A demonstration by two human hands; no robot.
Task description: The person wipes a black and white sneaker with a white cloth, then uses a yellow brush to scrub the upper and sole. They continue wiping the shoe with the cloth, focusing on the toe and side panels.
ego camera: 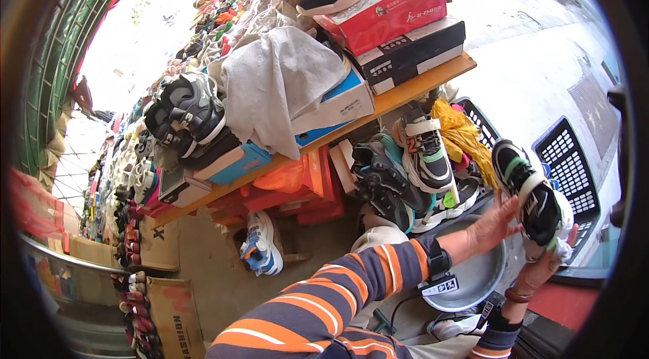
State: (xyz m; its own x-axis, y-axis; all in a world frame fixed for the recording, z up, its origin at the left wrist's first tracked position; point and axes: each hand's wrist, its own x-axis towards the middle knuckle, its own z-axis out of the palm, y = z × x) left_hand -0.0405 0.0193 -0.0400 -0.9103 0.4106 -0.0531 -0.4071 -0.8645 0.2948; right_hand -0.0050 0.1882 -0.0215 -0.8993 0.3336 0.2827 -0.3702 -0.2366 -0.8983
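A black and white sneaker [540, 202] with a pale strap and mint-green patches is raised at the right, over a round grey metal basin [494, 278]. My right hand [540, 267] grips it from below at the heel end. A small whitish wad [562, 251], perhaps cloth, shows at that hand's fingers. My left hand [489, 227] is at the near side of the sneaker with its fingers apart. Whether those fingers press on it I cannot tell. A similar sneaker [426, 151] with a pale strap leans on a heap of shoes left of the basin.
Black plastic baskets [570, 171] stand beyond the sneaker, with a yellow cloth [459, 128] beside them. A wooden shelf board [324, 141] carries shoe boxes [390, 9], shoes and a grey cloth [279, 80]. Beneath it are red boxes [304, 181] and a blue-white sneaker [262, 245].
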